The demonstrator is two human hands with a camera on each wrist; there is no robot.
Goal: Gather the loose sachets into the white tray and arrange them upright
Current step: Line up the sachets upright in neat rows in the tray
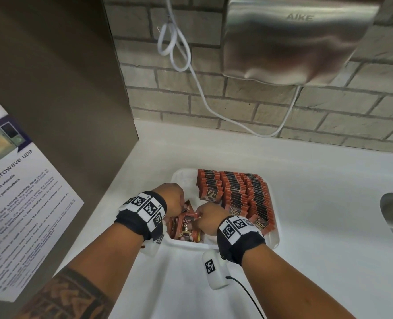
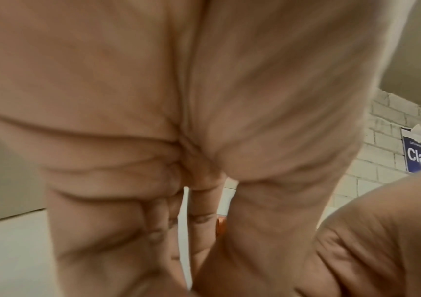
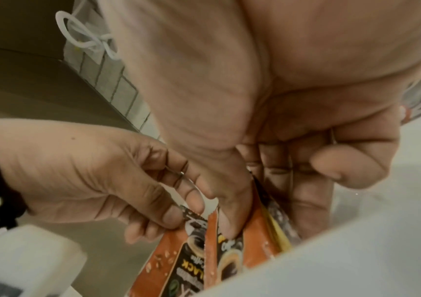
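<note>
Both the left hand [image 1: 172, 199] and right hand [image 1: 208, 219] pinch loose coffee sachets [image 1: 187, 224] inside the white tray [image 1: 274, 238] on the tabletop [image 1: 317, 226].

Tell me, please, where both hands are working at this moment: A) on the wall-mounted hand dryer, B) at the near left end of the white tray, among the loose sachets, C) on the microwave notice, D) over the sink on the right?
B: the left hand and right hand both grip loose sachets at the white tray's near left end.
</note>
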